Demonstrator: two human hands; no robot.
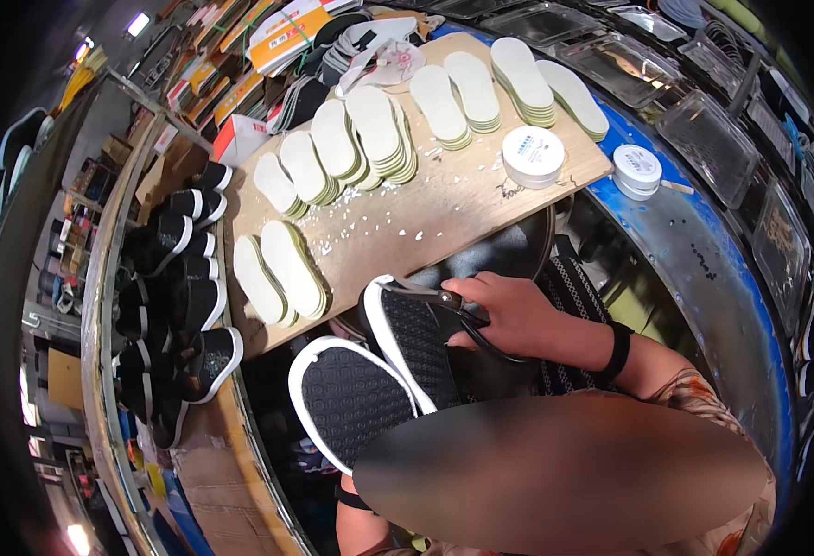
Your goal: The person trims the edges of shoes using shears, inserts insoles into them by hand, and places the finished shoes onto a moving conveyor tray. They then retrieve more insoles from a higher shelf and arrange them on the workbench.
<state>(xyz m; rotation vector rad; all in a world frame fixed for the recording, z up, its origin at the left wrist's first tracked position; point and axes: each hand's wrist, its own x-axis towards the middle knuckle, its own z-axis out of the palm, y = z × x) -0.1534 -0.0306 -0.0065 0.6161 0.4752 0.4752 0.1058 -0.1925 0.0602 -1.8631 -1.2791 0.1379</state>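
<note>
My right hand (518, 315) is shut on black-handled scissors (453, 304), whose blades lie at the white edge of a black shoe (416, 347) turned sole up. A second black shoe (347, 398) with a white-rimmed sole sits just below and left of it, also sole up. My left forearm (356, 519) rises from the lower edge to the underside of this shoe; the left hand itself is hidden behind the shoes. A black band circles my right wrist.
A wooden board (444, 208) ahead carries stacks of white insoles (375, 130), white scraps and a round white tub (532, 156); another tub (637, 169) stands beside it. Black shoes (184, 306) line the left shelf. Clear plastic trays (704, 139) fill the upper right.
</note>
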